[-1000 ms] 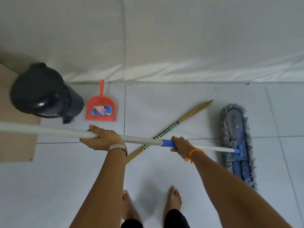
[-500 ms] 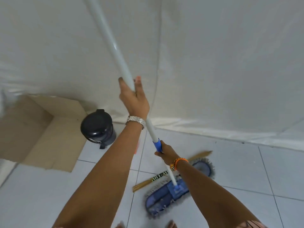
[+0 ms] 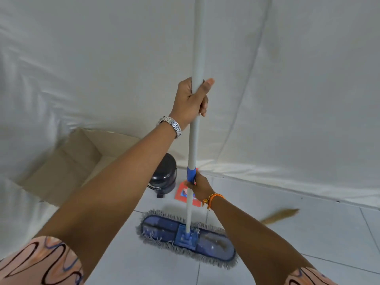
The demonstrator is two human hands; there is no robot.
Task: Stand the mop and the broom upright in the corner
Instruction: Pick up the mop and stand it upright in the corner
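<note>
Both arms stretched forward, bare forearms, patterned short sleeves at lower corners. Left grip [image 3: 191, 101] raised high, fingers wrapped round the mop pole [image 3: 197, 48], thumb pointing up along it, metal watch [image 3: 171, 126] on wrist. Right grip [image 3: 200, 187] lower on the same pole, closed just below the blue collar [image 3: 191, 174], orange thread band [image 3: 211, 199] at wrist. Left arm angled up, right arm nearer level, elbows slightly bent.

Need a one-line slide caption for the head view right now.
Both hands, left hand above right hand, hold the mop upright on the tiled floor; broom lies behind.
</note>
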